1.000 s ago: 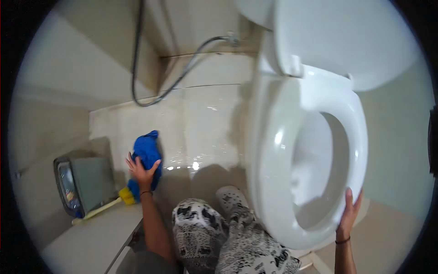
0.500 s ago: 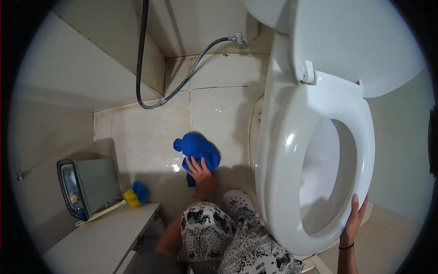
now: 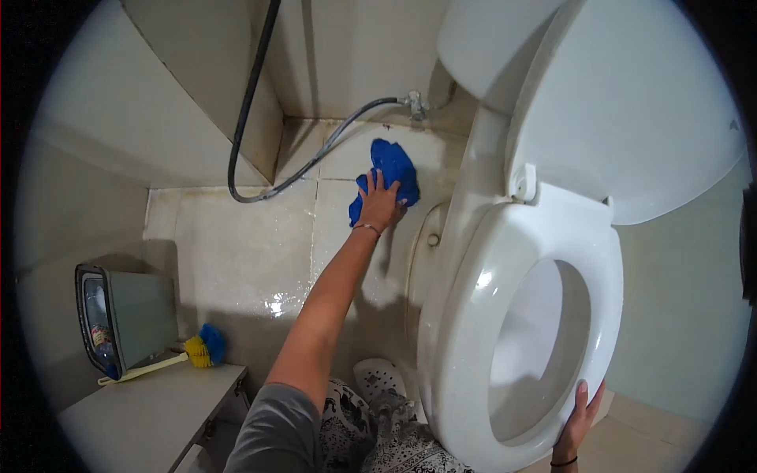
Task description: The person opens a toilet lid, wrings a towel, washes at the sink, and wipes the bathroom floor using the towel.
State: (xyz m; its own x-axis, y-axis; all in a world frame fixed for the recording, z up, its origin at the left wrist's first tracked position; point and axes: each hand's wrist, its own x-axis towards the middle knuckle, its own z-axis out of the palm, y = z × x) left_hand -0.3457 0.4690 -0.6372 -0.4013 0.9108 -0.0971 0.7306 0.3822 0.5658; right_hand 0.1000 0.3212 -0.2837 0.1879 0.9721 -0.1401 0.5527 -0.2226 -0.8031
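My left hand (image 3: pixel 380 206) lies with spread fingers on a bunched blue cloth (image 3: pixel 397 169), pressing it against the wet tiled floor (image 3: pixel 236 244) near the back wall. The arm is stretched far forward. At the lower right, my right hand (image 3: pixel 579 418) rests on the outer edge of the white toilet seat (image 3: pixel 457 394), thumb on top, the other fingers partly hidden at the side. The seat is down over the bowl, and the lid (image 3: pixel 623 118) is raised.
A black hose (image 3: pixel 236 150) loops from a wall valve (image 3: pixel 415 104) down to the floor. At left are a grey bin (image 3: pixel 142 315), a yellow and blue brush (image 3: pixel 203 347) and a white cabinet (image 3: pixel 150 418). A white clog (image 3: pixel 380 378) stands beside the toilet base.
My left hand and the blue cloth have moved from the left part of the floor rightward, then forward to near the back wall. My right hand stays on the seat edge. The view has shifted.
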